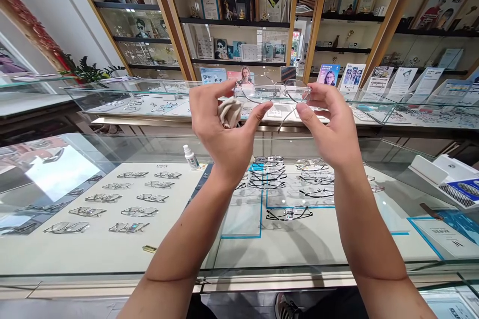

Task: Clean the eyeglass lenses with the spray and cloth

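A pair of thin-rimmed eyeglasses [276, 90] is raised in front of me above the glass counter. My left hand [224, 122] grips its left end with the fingertips, and a crumpled beige cloth [229, 111] is tucked in the same palm. The right end is pinched between thumb and fingers of my right hand [331, 122]. One temple arm [287, 118] hangs down at a slant beside my right thumb. The lenses look clear, with the far counter showing through them.
Below my hands, a glass display case [179, 254] holds rows of eyeglasses [129, 228]. On its top stand a small white spray bottle [191, 157] and more frames [289, 214]. A white stand [447, 179] sits at the right. Farther back are another glass counter [157, 118] and shelves.
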`<action>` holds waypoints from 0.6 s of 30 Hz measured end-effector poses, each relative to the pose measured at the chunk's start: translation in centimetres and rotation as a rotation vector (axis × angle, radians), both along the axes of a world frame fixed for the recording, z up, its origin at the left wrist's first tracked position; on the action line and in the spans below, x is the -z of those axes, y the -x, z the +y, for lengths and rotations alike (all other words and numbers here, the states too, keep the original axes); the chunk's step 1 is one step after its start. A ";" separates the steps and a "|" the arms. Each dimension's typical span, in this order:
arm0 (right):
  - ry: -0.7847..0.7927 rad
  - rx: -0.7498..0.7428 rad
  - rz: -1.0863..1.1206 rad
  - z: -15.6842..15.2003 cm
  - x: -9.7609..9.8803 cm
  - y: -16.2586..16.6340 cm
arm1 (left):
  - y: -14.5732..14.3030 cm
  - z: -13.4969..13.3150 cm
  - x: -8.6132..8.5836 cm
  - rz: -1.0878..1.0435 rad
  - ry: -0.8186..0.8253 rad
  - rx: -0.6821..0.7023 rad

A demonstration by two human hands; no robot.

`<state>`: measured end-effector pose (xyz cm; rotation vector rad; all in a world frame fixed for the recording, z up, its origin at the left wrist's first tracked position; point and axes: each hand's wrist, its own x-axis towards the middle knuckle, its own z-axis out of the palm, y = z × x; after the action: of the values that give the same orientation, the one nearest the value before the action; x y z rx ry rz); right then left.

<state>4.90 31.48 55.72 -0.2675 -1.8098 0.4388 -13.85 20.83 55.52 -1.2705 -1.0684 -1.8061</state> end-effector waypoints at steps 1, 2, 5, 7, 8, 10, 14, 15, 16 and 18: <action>-0.006 0.005 0.009 -0.1 0.0 0.1 | 0.0 0.0 0.0 -0.003 0.010 0.022; -0.017 0.013 0.021 -0.2 0.0 0.1 | 0.1 0.0 -0.1 -0.005 0.020 0.045; -0.070 0.057 0.063 -0.6 -0.2 0.3 | 0.3 0.1 -0.3 0.002 0.034 0.049; -0.096 0.094 0.092 -0.9 -0.3 0.3 | 0.5 0.2 -0.5 0.024 0.031 0.001; -0.104 0.109 0.101 -1.1 -0.3 0.3 | 0.5 0.2 -0.6 0.036 0.030 -0.019; -0.116 0.130 0.111 -1.3 -0.4 0.3 | 0.6 0.2 -0.7 0.053 0.029 -0.036; -0.121 0.131 0.109 -1.3 -0.3 0.3 | 1.0 0.3 -0.5 0.028 0.055 0.014; -0.115 0.124 0.109 -1.2 -0.3 0.2 | 1.0 0.3 -0.4 0.019 0.071 0.040; -0.110 0.117 0.107 -1.2 -0.3 0.2 | 1.1 0.3 -0.3 0.015 0.084 0.065; -0.102 0.107 0.100 -1.0 -0.3 0.2 | 1.2 0.3 -0.3 0.024 0.093 0.083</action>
<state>4.66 30.47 56.00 -0.2661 -1.7052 0.2790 -15.05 21.11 55.79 -1.4068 -1.1128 -1.8161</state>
